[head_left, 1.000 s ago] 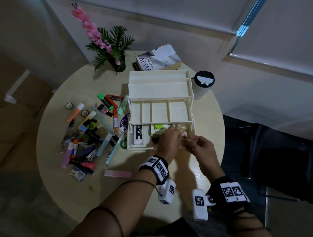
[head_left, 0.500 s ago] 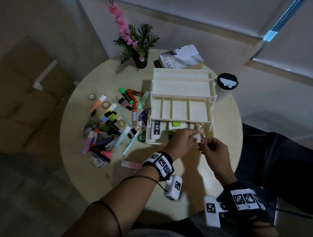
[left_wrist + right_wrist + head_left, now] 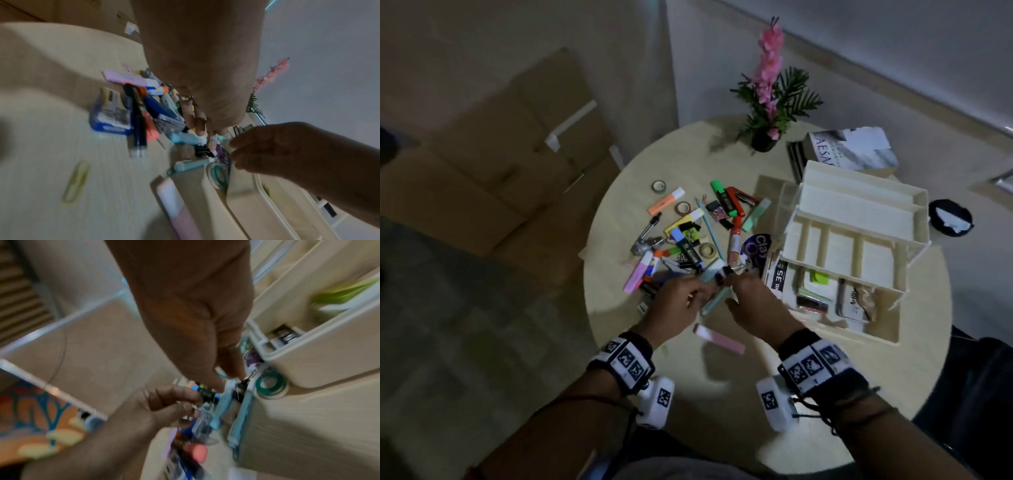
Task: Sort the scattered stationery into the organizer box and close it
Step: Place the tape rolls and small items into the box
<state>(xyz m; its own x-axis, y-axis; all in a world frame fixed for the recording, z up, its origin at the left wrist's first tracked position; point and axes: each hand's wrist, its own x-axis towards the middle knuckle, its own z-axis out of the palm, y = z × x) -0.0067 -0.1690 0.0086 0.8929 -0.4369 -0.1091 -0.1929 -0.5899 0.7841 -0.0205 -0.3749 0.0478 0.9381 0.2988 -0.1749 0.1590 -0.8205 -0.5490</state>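
Note:
The cream organizer box (image 3: 852,205) stands open on the right of the round table, its lower compartments holding several items. Scattered stationery (image 3: 688,236) lies to its left. Both hands are at the pile's near edge, above a light-blue pen (image 3: 714,301). My left hand (image 3: 700,296) has its fingers curled and pinches a small black clip (image 3: 206,393). My right hand (image 3: 228,378) reaches down with thumb and forefinger onto another black binder clip (image 3: 240,386). The wrist views are blurred. A green tape roll (image 3: 269,382) leans against the box wall (image 3: 318,361).
A pink highlighter (image 3: 719,339) lies near the front edge, below the hands. A potted plant (image 3: 767,137), books (image 3: 849,150) and a black-lidded cup (image 3: 950,217) stand behind and beside the box. Cardboard boxes (image 3: 500,154) sit on the floor at left.
Both hands have left the box's front right compartment and moved left to the near edge of the stationery pile. The head view has swung left.

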